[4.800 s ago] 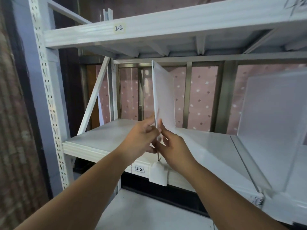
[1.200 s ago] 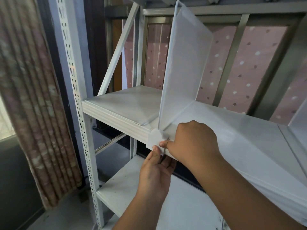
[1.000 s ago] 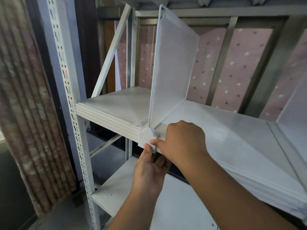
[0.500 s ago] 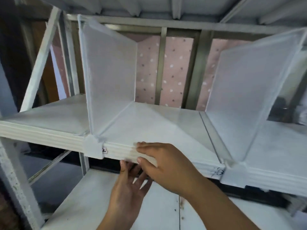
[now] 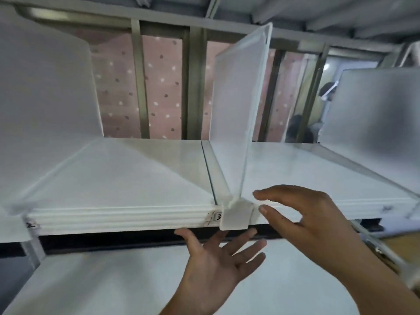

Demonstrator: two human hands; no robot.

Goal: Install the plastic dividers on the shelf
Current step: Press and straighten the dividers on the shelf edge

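Shelf (image 5: 118,178) spans above both hands, three frosted dividers upright on it. Middle divider (image 5: 238,114) stands just above the right hand (image 5: 304,223), whose spread fingers hover beside its front clip (image 5: 235,215). Left hand (image 5: 213,267) below, palm up, fingers splayed, empty.

A pink wall panel (image 5: 159,87) dotted with pale and dark spots fills the background, crossed by upright grey metal bars (image 5: 138,83). Far to the right, through a gap, part of a person (image 5: 327,90) shows in a yellowish room, blurred. A lower white board (image 5: 113,276) spreads across the foreground.
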